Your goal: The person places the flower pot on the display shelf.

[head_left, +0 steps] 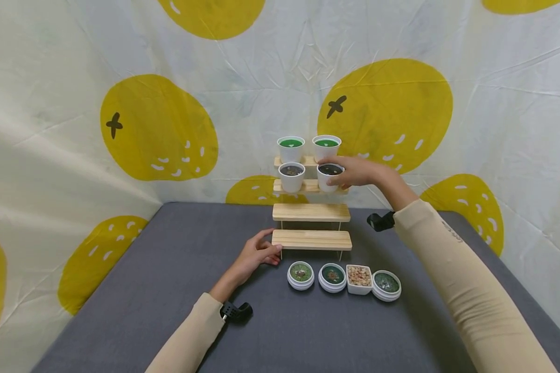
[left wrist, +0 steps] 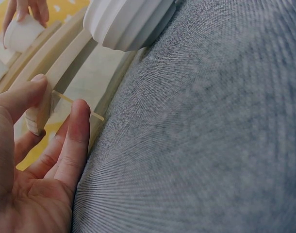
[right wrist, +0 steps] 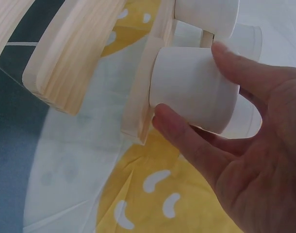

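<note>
A stepped wooden display stand [head_left: 311, 212] rises at the back of the table. My right hand [head_left: 360, 172] grips a white cup [right wrist: 189, 87] with dark contents at the right of the second tier from the top. In the right wrist view, thumb and fingers span its sides, its base against the plank. Beside it stands another dark-filled cup [head_left: 292, 182]. Two green-topped white cups [head_left: 291, 151] occupy the top tier. Low at the left, my left hand [head_left: 256, 252] holds the end of the lowest plank [left wrist: 41, 109], thumb on one face and fingers around it.
In front of the stand, a row holds round white tubs with green contents [head_left: 300, 276] and a square white dish [head_left: 359, 282] of beige bits. The table has a grey cloth [head_left: 135, 290]. Behind hangs a white curtain [head_left: 261, 77] printed with yellow fruit shapes.
</note>
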A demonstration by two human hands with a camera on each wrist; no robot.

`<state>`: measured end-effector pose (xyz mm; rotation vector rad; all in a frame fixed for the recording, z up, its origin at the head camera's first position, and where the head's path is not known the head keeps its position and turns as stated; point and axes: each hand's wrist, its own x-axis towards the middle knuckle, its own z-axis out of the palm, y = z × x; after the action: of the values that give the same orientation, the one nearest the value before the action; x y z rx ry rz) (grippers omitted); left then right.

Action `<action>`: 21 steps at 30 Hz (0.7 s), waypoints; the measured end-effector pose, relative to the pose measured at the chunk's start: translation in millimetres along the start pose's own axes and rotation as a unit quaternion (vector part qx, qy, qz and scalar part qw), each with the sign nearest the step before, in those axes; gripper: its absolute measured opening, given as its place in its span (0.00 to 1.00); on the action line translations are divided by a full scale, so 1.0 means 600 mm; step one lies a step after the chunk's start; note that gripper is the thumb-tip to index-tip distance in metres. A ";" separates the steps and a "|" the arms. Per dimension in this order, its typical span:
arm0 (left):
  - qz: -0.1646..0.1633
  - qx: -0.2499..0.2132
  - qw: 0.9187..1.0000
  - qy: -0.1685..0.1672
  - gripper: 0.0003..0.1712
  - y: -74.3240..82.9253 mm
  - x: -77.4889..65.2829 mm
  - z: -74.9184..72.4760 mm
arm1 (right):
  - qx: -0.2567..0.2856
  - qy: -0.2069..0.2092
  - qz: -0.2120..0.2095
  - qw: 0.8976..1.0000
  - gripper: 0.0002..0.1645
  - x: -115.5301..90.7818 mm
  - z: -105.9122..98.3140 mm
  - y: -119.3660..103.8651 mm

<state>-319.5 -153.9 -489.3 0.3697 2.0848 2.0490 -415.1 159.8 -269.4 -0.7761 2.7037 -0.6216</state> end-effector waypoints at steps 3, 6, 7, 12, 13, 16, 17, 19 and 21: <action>-0.002 -0.001 1.000 -0.002 0.42 -0.001 0.000 -0.001 | 0.018 -0.007 -0.006 1.000 0.42 -0.008 0.001 -0.001; -0.004 -0.002 1.000 -0.003 0.43 0.001 -0.001 -0.002 | 0.020 0.000 -0.018 1.000 0.43 -0.023 0.000 -0.005; -0.004 -0.003 1.000 -0.004 0.43 0.000 -0.001 -0.001 | 0.017 0.004 -0.022 1.000 0.43 -0.031 0.000 -0.006; -0.002 -0.002 1.000 -0.001 0.42 0.001 0.000 0.001 | -0.005 0.038 -0.031 0.999 0.41 -0.079 0.006 -0.006; -0.002 -0.002 1.000 -0.001 0.42 0.001 0.000 0.001 | -0.007 0.047 -0.033 0.998 0.41 -0.089 0.010 -0.005; -0.002 -0.002 1.000 -0.001 0.43 0.003 -0.001 0.001 | -0.005 0.065 -0.048 0.997 0.40 -0.121 0.025 0.002; -0.002 -0.003 1.000 -0.002 0.43 0.003 -0.001 0.001 | 0.000 0.070 -0.055 0.996 0.40 -0.132 0.031 0.005; -0.002 -0.002 1.000 -0.001 0.43 0.003 -0.001 0.001 | 0.012 0.080 -0.074 0.994 0.39 -0.154 0.044 0.011; -0.001 -0.002 1.000 0.001 0.43 0.002 -0.002 0.000 | 0.027 0.089 -0.092 0.991 0.36 -0.176 0.059 0.017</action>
<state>-318.5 -154.1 -488.0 0.3640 2.0797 2.0533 -320.1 214.5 -291.8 -1.0093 2.7795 -0.8400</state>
